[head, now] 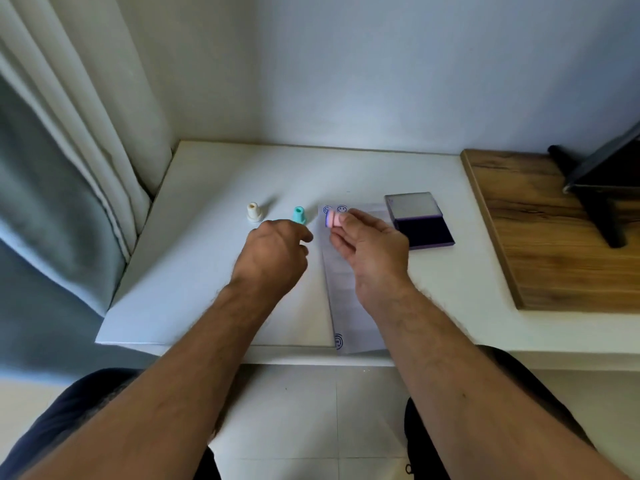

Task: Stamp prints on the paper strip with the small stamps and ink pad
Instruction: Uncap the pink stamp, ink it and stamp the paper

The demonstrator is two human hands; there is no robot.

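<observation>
The right hand (363, 244) pinches the pink stamp (332, 219) between thumb and fingertips, tipped on its side so its inky face points to 9 o'clock. The left hand (273, 251) holds nothing; its fingers are loosely curled and stretched toward the blue-green stamp (298, 215), which stands at 12 o'clock from it, very near, but I cannot tell if they touch. The cream stamp (254, 212) stands alone at 9 o'clock from the blue-green one. The paper strip (349, 306) lies flat on the white board (194, 271) and runs from 12 o'clock down to 6 o'clock, under the right hand. It has smiley prints at its far end and one more at its near end. The ink pad (420, 220) sits open at 3 o'clock from the pink stamp, just beside the strip. The stamps look small, light and hard, most likely plastic, so two fingers and a thumb should be enough. The thin top part is the good place to hold, because the wide bottom is wet with ink and would make fingers dirty. The paper looks thin and floppy and could slide or lift with a sticky stamp, so a free hand pressing it flat would help. The ink pad looks soft on top, so a gentle dab should do.
</observation>
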